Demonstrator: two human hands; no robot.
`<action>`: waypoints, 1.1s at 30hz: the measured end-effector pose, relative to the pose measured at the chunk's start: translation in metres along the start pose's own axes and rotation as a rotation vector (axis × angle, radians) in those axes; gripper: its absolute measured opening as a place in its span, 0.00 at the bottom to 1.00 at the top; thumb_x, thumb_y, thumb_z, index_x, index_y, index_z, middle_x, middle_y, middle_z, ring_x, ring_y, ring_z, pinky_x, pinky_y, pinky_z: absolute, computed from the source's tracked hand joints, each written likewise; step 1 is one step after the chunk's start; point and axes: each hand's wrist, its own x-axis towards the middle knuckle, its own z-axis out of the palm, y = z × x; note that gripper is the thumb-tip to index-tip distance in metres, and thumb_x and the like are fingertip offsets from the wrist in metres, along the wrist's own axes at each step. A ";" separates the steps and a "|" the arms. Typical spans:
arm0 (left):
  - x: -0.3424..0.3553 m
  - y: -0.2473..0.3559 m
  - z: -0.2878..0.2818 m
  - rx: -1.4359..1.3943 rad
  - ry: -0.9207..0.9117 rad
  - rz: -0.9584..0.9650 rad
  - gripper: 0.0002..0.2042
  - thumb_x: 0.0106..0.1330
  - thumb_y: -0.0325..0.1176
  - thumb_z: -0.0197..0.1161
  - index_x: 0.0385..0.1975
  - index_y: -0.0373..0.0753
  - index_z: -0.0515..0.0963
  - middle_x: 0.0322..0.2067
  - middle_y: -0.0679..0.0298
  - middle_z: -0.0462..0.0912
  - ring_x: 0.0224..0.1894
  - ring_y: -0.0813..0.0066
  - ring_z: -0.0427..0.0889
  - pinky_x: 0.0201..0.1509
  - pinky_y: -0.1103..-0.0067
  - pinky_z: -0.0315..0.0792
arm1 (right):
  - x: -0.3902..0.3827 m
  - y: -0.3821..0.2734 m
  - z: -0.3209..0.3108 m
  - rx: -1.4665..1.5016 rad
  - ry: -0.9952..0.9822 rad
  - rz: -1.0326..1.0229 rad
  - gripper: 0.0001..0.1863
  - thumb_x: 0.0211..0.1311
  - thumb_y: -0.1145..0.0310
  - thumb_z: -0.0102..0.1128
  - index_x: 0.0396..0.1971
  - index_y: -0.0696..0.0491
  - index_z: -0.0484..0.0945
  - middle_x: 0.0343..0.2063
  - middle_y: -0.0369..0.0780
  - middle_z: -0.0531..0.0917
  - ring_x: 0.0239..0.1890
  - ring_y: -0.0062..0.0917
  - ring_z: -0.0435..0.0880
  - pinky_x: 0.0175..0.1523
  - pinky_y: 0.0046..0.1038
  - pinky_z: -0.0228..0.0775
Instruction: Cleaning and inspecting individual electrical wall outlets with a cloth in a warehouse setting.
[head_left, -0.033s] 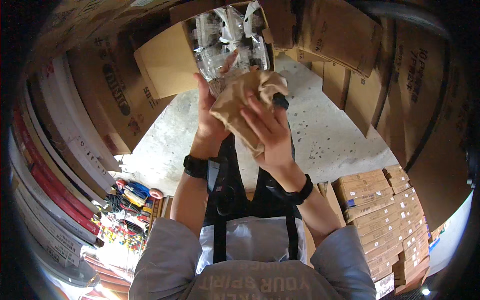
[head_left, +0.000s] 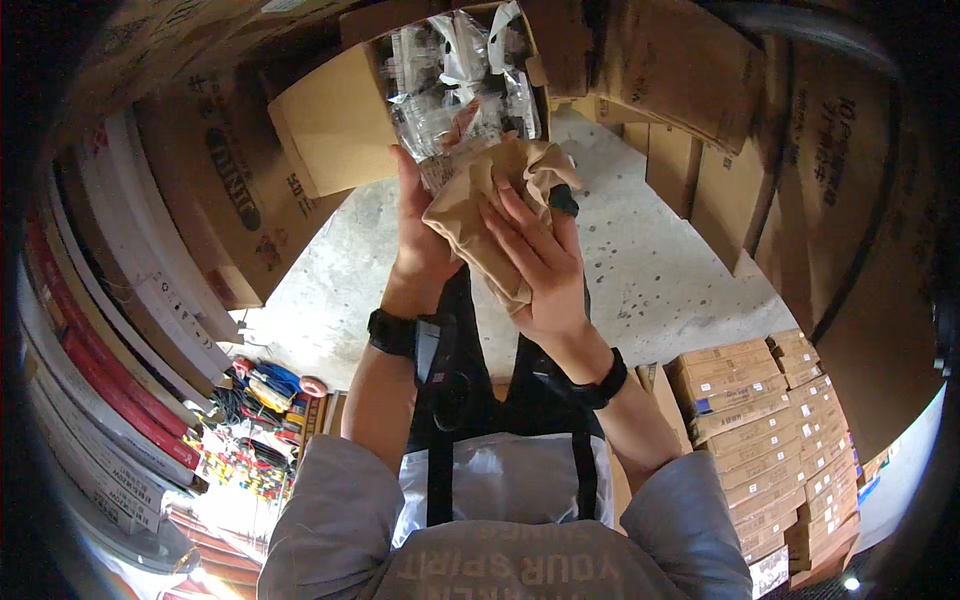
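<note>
My left hand point(head_left: 425, 235) is closed on a clear plastic package point(head_left: 447, 168), its thumb up along the near left side. Most of its fingers are hidden beneath the package and cloth. A crumpled tan cloth point(head_left: 475, 205) lies over the package, covering much of it. My right hand point(head_left: 540, 260) presses that cloth down with its fingers close together, holding it against the package. By the cloth's right end shows a small dark green patch point(head_left: 563, 200). Just beyond both hands, an open cardboard box point(head_left: 335, 135) holds several clear-wrapped items point(head_left: 465, 50).
Grey concrete floor point(head_left: 650, 260) lies under my hands. Large cartons point(head_left: 235, 185) stand at the left, and more cartons point(head_left: 830, 160) line the right. Stacked small boxes point(head_left: 750, 430) rise at the lower right. Coloured cables and tools point(head_left: 260, 410) lie at the lower left.
The cloth and my right hand have shifted very slightly, and the cloth's folds differ a little. My left hand stays in place.
</note>
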 end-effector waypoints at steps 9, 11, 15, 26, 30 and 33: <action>0.011 0.001 0.000 -0.026 -0.042 -0.013 0.42 0.60 0.70 0.37 0.65 0.41 0.51 0.59 0.46 0.63 0.59 0.52 0.67 0.62 0.62 0.63 | 0.008 0.009 -0.002 0.057 0.075 0.006 0.21 0.49 0.67 0.61 0.46 0.54 0.77 0.56 0.43 0.71 0.45 0.41 0.72 0.51 0.33 0.66; 0.014 -0.001 0.001 -0.026 -0.041 -0.028 0.43 0.59 0.70 0.37 0.65 0.41 0.51 0.59 0.45 0.63 0.60 0.50 0.66 0.62 0.61 0.62 | 0.005 0.008 -0.003 0.083 0.026 0.027 0.20 0.51 0.67 0.60 0.47 0.54 0.78 0.56 0.42 0.72 0.46 0.41 0.73 0.52 0.33 0.65; 0.010 0.005 -0.002 -0.055 -0.009 -0.036 0.43 0.59 0.70 0.37 0.65 0.40 0.51 0.59 0.45 0.63 0.60 0.51 0.65 0.62 0.61 0.62 | -0.003 0.015 -0.001 0.072 0.066 0.050 0.21 0.48 0.66 0.62 0.46 0.54 0.78 0.55 0.42 0.73 0.46 0.41 0.73 0.52 0.36 0.65; 0.018 -0.002 0.000 -0.059 0.029 0.005 0.44 0.59 0.70 0.37 0.65 0.37 0.51 0.59 0.43 0.62 0.63 0.51 0.61 0.67 0.63 0.55 | -0.011 0.015 -0.010 0.035 0.109 0.151 0.19 0.50 0.67 0.60 0.45 0.54 0.78 0.57 0.43 0.72 0.45 0.37 0.74 0.50 0.31 0.64; 0.021 -0.004 0.003 -0.045 0.020 0.041 0.44 0.59 0.70 0.37 0.65 0.37 0.51 0.60 0.43 0.61 0.63 0.50 0.60 0.67 0.62 0.54 | -0.017 0.025 -0.011 0.018 0.002 -0.054 0.20 0.51 0.65 0.60 0.45 0.55 0.78 0.56 0.44 0.72 0.45 0.36 0.74 0.48 0.30 0.62; 0.021 -0.005 0.005 -0.014 0.061 0.047 0.44 0.59 0.70 0.38 0.65 0.37 0.51 0.60 0.43 0.60 0.63 0.50 0.60 0.67 0.61 0.54 | -0.013 0.032 -0.021 -0.039 0.082 0.046 0.19 0.51 0.65 0.60 0.44 0.54 0.79 0.56 0.43 0.73 0.45 0.36 0.74 0.48 0.30 0.63</action>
